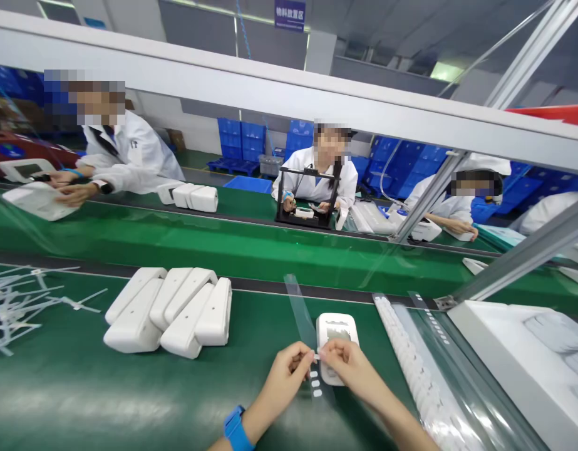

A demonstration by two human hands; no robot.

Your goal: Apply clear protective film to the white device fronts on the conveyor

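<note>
A small white sticker (317, 356) is pinched between the fingertips of both hands. My left hand (289, 374), with a blue band at the wrist, is closed over a clear strip (302, 311) that carries several white stickers. My right hand (347, 364) is closed too, above the lower part of a white device (336, 322). That device lies flat on the green work surface, its label side up, just right of the clear strip. Its middle is partly hidden by my right hand.
Several white housings (176, 313) are grouped at centre left, with thin white strips (16, 307) at the far left. Clear film with rolled white pieces (406, 357) and a white foam box (518, 357) are on the right. Co-workers sit beyond the green divider (213, 247).
</note>
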